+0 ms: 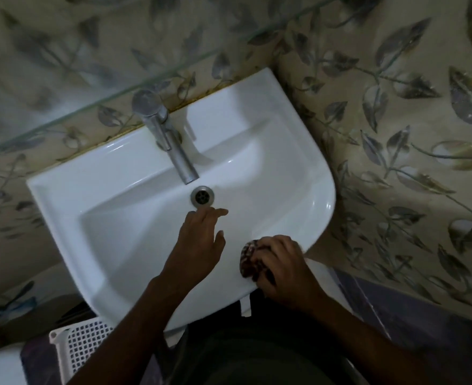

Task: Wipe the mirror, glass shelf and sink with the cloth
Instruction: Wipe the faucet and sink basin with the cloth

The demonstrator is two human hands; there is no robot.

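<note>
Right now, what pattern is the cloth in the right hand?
Dark and light checks on the bunched cloth, gripped by the right hand; head view, dim light.

Both forearms entered from 6 o'clock, bare, and converged toward frame centre. Left forearm ran up toward 12 o'clock from the lower left. Left hand [201, 240] was palm-down, fingers straight and loosely spread, pointing toward 1 o'clock; thumb stood apart on its 3 o'clock side. It held nothing. Right forearm ran from the lower right toward 10 o'clock. Right hand [279, 269] lay at 4 o'clock of the left one, just beside it and not touching. Its fingers were curled tight, knuckles up, gripping a bunched cloth [250, 259] that protruded at 9 o'clock.
</note>
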